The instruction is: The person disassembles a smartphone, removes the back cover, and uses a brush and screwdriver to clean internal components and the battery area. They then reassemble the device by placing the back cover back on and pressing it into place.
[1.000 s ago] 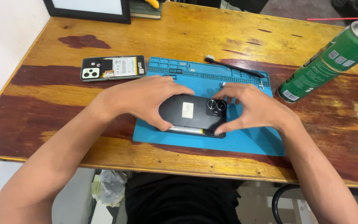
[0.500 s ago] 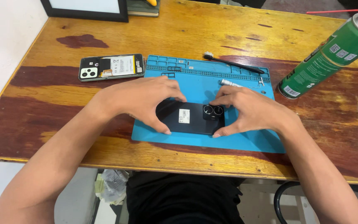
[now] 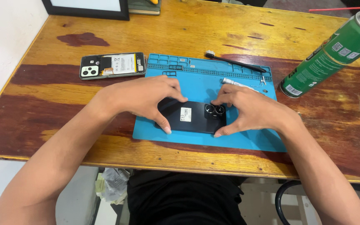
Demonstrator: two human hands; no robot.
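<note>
Lowered flat onto mat (image 3: 196,85): black phone (image 3: 190,116), left hand (image 3: 140,98), right hand (image 3: 248,110) pinching ends.

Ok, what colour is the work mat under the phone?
The mat is blue, a light turquoise shade; the head view shows it plainly.

A single head-worn camera is looking steeply down and forward from close above the wooden table (image 3: 238,29), taking in the person's forearms, the blue mat (image 3: 196,81) at centre and seemingly the lap below the near edge, while the table's far edge is getting cropped.
</note>
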